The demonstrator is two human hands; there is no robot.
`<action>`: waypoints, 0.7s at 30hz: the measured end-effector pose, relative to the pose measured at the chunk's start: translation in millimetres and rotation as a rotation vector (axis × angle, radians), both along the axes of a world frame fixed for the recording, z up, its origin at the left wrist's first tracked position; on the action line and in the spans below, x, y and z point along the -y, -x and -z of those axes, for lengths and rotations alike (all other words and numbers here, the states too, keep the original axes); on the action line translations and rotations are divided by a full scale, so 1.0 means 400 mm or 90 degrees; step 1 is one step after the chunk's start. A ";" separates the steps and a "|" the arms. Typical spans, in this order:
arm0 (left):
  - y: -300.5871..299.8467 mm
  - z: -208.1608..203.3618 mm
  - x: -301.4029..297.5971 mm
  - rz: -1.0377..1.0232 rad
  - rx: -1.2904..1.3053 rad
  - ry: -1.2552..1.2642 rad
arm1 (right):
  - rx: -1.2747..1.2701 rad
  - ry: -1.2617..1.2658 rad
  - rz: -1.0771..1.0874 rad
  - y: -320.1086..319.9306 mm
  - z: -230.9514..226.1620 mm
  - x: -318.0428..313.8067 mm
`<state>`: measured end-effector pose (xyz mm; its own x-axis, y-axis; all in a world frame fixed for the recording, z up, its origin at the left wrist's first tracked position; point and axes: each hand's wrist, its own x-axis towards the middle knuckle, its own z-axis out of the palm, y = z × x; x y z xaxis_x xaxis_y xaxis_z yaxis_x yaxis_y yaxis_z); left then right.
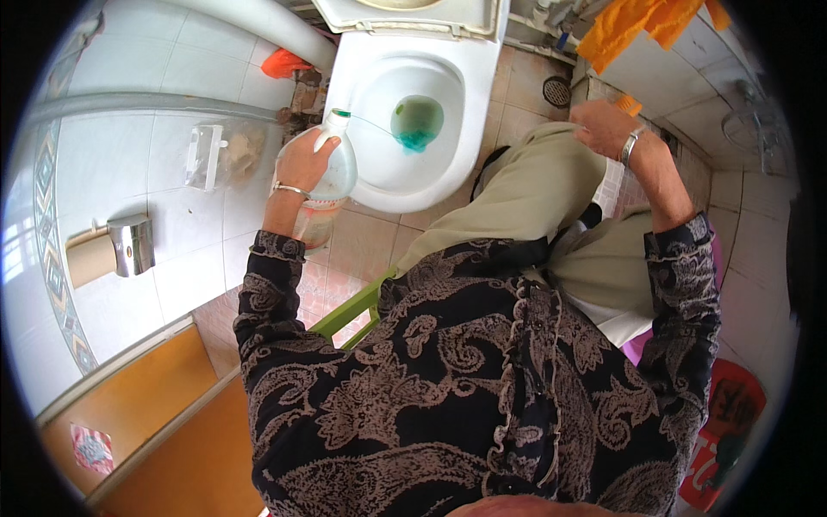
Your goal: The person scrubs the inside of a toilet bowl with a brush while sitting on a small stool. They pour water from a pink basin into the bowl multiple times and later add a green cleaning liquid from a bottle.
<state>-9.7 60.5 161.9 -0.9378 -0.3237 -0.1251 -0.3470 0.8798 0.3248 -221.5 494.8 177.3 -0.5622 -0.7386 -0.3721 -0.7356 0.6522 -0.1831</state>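
My left hand (303, 164) is closed round the handle of a whitish jug-like bottle (341, 177), tilted beside the toilet's rim. From its mouth a thin green stream runs into the white toilet bowl (373, 164), where blue-green liquid (415, 140) spreads in the water. Over by my right knee, my right hand (606, 129) has its fingers curled. An orange ridged object (628, 105) shows just behind it; whether the fingers grip it is hidden.
The toilet seat (413, 24) is raised. Left of me, a paper holder (131, 245) is fixed to the tiled wall. A green stool (353, 314) is beneath me, and a floor drain (556, 91) lies right of the toilet. An orange cloth (633, 30) hangs at upper right.
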 end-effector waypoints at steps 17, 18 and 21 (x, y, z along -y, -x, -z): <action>-0.076 -0.023 0.062 -0.040 -0.103 -0.147 | 0.026 0.008 0.006 0.004 -0.012 0.013; -0.077 -0.029 0.057 -0.032 -0.101 -0.137 | 0.024 0.006 0.002 0.005 -0.010 0.013; -0.077 -0.040 0.063 -0.103 -0.137 -0.183 | 0.020 0.026 -0.001 0.012 0.004 -0.002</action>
<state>20.9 35.4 178.0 -0.8920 -0.4505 -0.0379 -0.3710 0.6815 0.6309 -226.5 495.5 175.8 -0.5499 -0.7537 -0.3598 -0.7296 0.6432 -0.2324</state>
